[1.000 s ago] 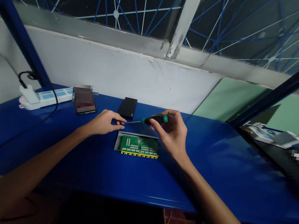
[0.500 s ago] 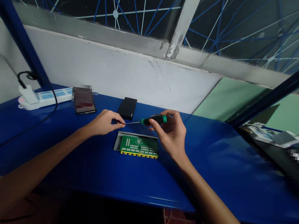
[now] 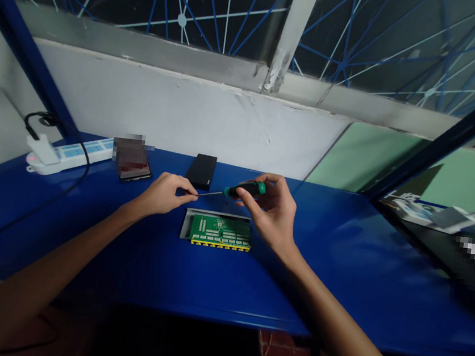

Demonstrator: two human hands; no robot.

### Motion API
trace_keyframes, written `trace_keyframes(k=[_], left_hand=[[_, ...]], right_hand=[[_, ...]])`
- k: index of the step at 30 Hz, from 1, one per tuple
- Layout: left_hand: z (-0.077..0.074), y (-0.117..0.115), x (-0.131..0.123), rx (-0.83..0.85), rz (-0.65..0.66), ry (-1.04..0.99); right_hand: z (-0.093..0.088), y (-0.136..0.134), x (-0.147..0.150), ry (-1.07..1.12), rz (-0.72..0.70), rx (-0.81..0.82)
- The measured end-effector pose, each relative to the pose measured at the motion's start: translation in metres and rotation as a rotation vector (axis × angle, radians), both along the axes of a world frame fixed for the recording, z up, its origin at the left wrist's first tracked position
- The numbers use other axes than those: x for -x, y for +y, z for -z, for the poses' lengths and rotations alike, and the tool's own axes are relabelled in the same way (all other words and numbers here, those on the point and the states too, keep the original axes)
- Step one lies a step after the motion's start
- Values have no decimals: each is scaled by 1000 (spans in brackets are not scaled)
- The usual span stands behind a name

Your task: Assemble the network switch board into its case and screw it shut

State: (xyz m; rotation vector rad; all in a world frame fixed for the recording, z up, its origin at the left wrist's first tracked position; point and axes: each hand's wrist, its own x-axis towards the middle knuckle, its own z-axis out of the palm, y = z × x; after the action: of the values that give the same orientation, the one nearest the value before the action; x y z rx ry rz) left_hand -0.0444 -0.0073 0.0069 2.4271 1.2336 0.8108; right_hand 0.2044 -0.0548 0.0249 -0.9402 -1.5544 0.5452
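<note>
My right hand [image 3: 274, 211] is closed round the black and green handle of a screwdriver [image 3: 244, 189], held nearly level above the table. Its thin shaft points left, and the thumb and fingertips of my left hand [image 3: 171, 194] pinch the tip. Whether a small part sits at that tip is hidden by the fingers. Below and between the hands lies a green circuit board [image 3: 220, 230] with a row of yellow connectors along its near edge. The board rests in a shallow grey metal tray [image 3: 187, 225], touched by neither hand.
A flat black box [image 3: 202, 170] lies behind the hands on the blue table [image 3: 225, 285]. To the left are a phone-like device [image 3: 134, 160], partly blurred out, and a white power strip [image 3: 72, 153] with a black cable [image 3: 78, 183]. White electronics [image 3: 439, 217] stand far right.
Both hands keep their hold on the screwdriver, with hardly any movement. The whole view has shifted very slightly; the board and tray stay in place.
</note>
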Motion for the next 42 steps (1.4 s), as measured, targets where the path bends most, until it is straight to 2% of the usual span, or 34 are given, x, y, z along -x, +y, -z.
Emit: trace_keyframes(k=[9, 14, 18, 22, 26, 33, 37, 42], left_hand=[[3, -1, -2, -105, 15, 2], [-1, -5, -5, -102, 36, -12], [-9, -10, -7, -92, 58, -40], [-13, -15, -11, -43, 141, -151], [-13, -18, -17, -6, 205, -216], [-11, -20, -20, -10, 220, -279], [-10, -21, -21, -25, 235, -257], [-7, -19, -21, -19, 267, -196]], right_hand=[[1, 2, -2, 19, 2, -2], [-2, 2, -4, 29, -2, -12], [-9, -1, -6, -1, 16, -48], [-18, 2, -6, -17, 68, -64], [-30, 8, 1, -39, 78, -99], [-49, 19, 26, -114, 73, -167], [-44, 26, 37, -143, 26, -190], [-34, 22, 35, -182, 26, -207]])
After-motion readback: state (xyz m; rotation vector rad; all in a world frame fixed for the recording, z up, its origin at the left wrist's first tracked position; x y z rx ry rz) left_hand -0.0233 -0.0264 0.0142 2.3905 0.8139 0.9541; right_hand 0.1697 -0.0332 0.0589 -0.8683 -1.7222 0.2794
